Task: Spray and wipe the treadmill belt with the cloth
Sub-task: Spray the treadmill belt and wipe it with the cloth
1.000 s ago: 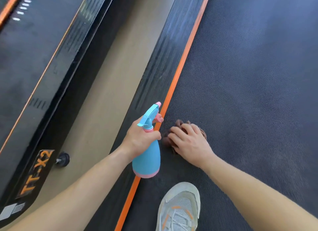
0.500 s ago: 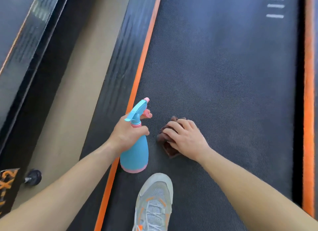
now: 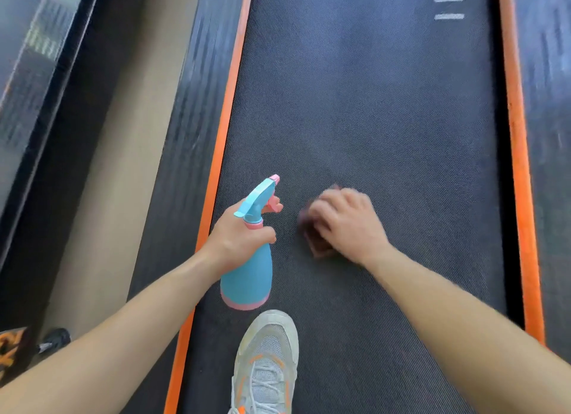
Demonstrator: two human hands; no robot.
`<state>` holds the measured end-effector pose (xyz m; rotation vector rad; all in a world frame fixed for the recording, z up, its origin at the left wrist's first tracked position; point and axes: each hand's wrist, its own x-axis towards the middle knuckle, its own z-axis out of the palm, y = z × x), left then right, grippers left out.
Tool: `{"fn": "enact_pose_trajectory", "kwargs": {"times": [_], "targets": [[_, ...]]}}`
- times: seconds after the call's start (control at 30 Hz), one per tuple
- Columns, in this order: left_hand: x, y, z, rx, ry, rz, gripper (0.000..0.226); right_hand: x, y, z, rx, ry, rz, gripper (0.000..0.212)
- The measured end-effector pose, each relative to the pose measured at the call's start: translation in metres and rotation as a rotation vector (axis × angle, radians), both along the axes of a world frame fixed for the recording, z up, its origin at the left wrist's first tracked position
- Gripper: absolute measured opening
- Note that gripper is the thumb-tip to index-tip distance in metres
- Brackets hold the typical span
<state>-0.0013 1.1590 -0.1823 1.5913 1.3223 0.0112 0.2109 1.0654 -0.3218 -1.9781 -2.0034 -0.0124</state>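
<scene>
The dark textured treadmill belt (image 3: 370, 104) runs up the middle of the head view between two orange strips. My left hand (image 3: 239, 239) grips the neck of a blue spray bottle (image 3: 247, 277) with pink trim, held upright just above the belt's left side, nozzle pointing forward. My right hand (image 3: 347, 223) presses flat on a dark brown cloth (image 3: 316, 243) against the belt, a little right of the bottle. The hand is blurred and covers most of the cloth.
A grey and orange shoe (image 3: 267, 364) stands on the belt just below the bottle. Black side rails (image 3: 191, 120) flank the belt. A beige floor strip (image 3: 123, 154) and a second treadmill (image 3: 27, 74) lie to the left.
My right hand has slid the cloth rightward across the belt, away from the left orange strip. The view has shifted right, and the bottle stays in my left hand.
</scene>
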Motion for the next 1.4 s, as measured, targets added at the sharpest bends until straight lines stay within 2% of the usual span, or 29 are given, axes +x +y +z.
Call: {"fn": "enact_pose_trajectory", "kwargs": {"times": [0.1, 0.17, 0.23, 0.33, 0.43, 0.53, 0.63, 0.7, 0.77, 0.83, 0.9, 1.07, 1.2, 1.3, 1.4], "targets": [[0.003, -0.003, 0.000, 0.005, -0.013, -0.025, 0.045, 0.032, 0.035, 0.004, -0.045, 0.012, -0.325, 0.034], [0.002, -0.002, -0.001, 0.001, -0.016, -0.046, 0.043, 0.021, 0.017, 0.006, -0.055, 0.025, -0.374, 0.033], [0.003, -0.003, -0.002, 0.003, -0.008, -0.058, 0.044, -0.005, -0.030, 0.003, -0.048, 0.022, -0.332, 0.031], [0.008, -0.004, -0.007, -0.009, 0.007, -0.062, 0.048, -0.018, -0.082, -0.002, -0.038, 0.031, -0.143, 0.031], [0.018, -0.006, -0.012, -0.018, -0.003, -0.084, 0.048, 0.021, -0.057, -0.002, -0.029, 0.002, -0.083, 0.033], [0.027, -0.005, -0.013, -0.035, -0.011, -0.102, 0.049, 0.068, -0.004, 0.001, -0.059, 0.006, -0.364, 0.037], [0.036, -0.001, -0.012, -0.031, -0.003, -0.135, 0.055, 0.063, -0.003, 0.001, -0.101, 0.021, -0.555, 0.035], [0.041, 0.002, -0.012, -0.025, 0.007, -0.137, 0.050, 0.032, -0.041, 0.002, -0.099, 0.000, -0.521, 0.033], [0.047, 0.003, -0.011, -0.024, 0.008, -0.145, 0.048, 0.011, -0.084, 0.001, -0.102, 0.014, -0.381, 0.034], [0.053, 0.001, -0.011, -0.028, 0.001, -0.151, 0.048, 0.025, -0.096, -0.001, -0.101, 0.043, -0.243, 0.036], [0.057, 0.000, -0.012, -0.020, -0.016, -0.158, 0.049, 0.049, -0.079, -0.001, -0.119, 0.060, -0.195, 0.039], [0.057, 0.000, -0.014, 0.007, -0.013, -0.198, 0.050, 0.100, -0.014, 0.001, -0.124, 0.061, -0.430, 0.040], [0.059, -0.001, -0.015, 0.012, -0.007, -0.215, 0.051, 0.076, -0.043, 0.005, -0.131, 0.106, -0.565, 0.036], [0.064, -0.005, -0.017, -0.012, 0.006, -0.242, 0.050, 0.055, -0.102, 0.004, -0.142, 0.115, -0.450, 0.038], [0.073, -0.012, -0.020, -0.031, -0.034, -0.258, 0.054, 0.084, -0.105, 0.002, -0.161, 0.112, -0.379, 0.040]]}}
